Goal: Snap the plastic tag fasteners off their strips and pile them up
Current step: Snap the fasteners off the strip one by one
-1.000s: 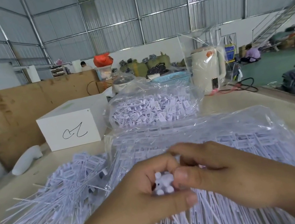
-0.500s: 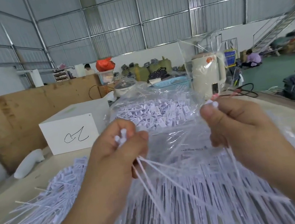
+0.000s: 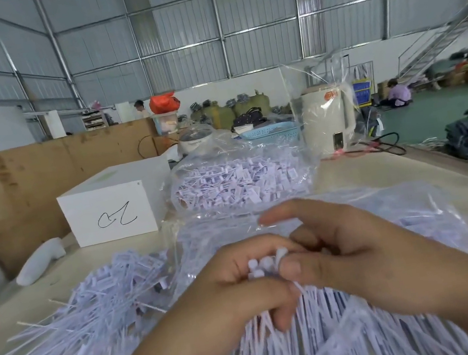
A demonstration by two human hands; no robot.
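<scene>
**Both hands closed on one bunch of fasteners**

I saw the bunch of fasteners (image 3: 264, 265) held between the two hands, just in front of me, heads up and thin tails running down toward me. My left hand (image 3: 231, 298) wrapped it from the left, fingers closed. My right hand (image 3: 344, 254) pinched the heads from the right, forefinger lifted. The loose pile (image 3: 94, 312) lay to the left on the table (image 3: 380, 171), nearer the left hand.
</scene>
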